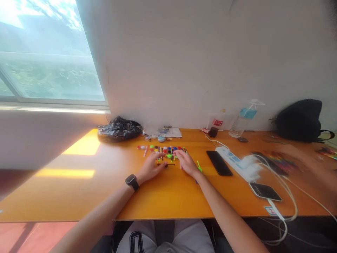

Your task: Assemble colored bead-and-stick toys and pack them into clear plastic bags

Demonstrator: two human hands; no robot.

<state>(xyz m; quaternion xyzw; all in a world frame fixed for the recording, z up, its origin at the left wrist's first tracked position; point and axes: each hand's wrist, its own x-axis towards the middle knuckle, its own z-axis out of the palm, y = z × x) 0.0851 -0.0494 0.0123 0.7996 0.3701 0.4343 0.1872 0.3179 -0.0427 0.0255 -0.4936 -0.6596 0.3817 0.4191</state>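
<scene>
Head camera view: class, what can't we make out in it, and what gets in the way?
All in the head view:
Small coloured pieces: partly covered by the left hand and right hand; fine details too small.
Whether either hand grips a piece: too small to tell.
Inside of the black plastic bag: hidden by its plastic.
Another person's arm: blurred, cut off by the right edge.

One left hand [152, 168] plus one right hand [185, 163] makes two; one watch [132, 180]. One desk [168, 200] carries one black plastic bag [119, 130], one clear bottle [237, 128], one power strip [231, 159], one black phone [219, 163] beside that strip, and one backpack [298, 121]. Small round coloured pieces [165, 149] exceed half a dozen — too tiny and crowded for exactness. One co-worker's arm [312, 167]; one window [50, 59].
</scene>
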